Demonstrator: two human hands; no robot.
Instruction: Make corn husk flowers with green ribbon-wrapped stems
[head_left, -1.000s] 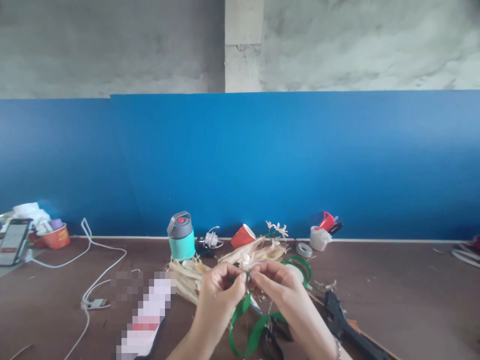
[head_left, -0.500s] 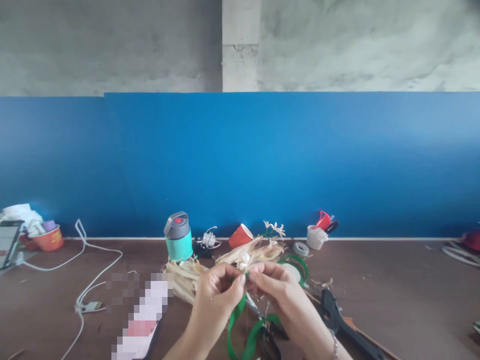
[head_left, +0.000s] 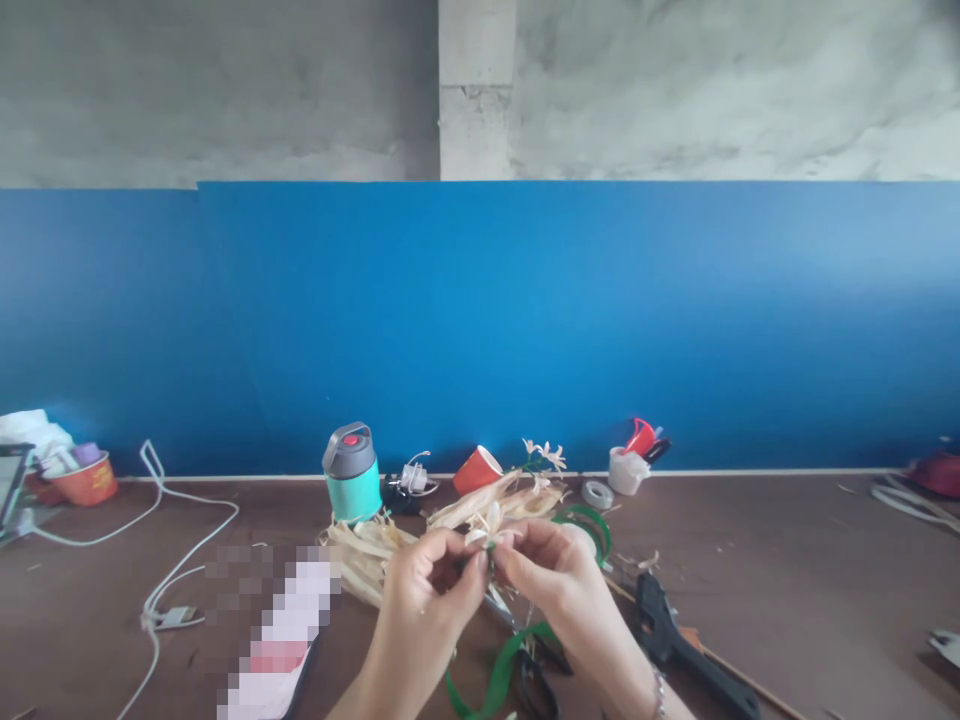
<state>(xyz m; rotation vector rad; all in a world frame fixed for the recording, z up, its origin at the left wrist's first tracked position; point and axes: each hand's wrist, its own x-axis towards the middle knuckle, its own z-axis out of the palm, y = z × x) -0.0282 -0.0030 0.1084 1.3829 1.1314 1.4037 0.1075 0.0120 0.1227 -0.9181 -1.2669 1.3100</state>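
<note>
Pale flower (head_left: 489, 530) is up front in the head view, held over the desk (head_left: 787, 575). Left hand (head_left: 429, 582) and right hand (head_left: 559, 575) both have fingers pinched around its green base, mostly hidden by thumbs. Scissors (head_left: 534, 672) are half covered by green ribbon (head_left: 501, 682).

Brown table (head_left: 795, 600); green tape (head_left: 601, 524); flask (head_left: 354, 487)
</note>
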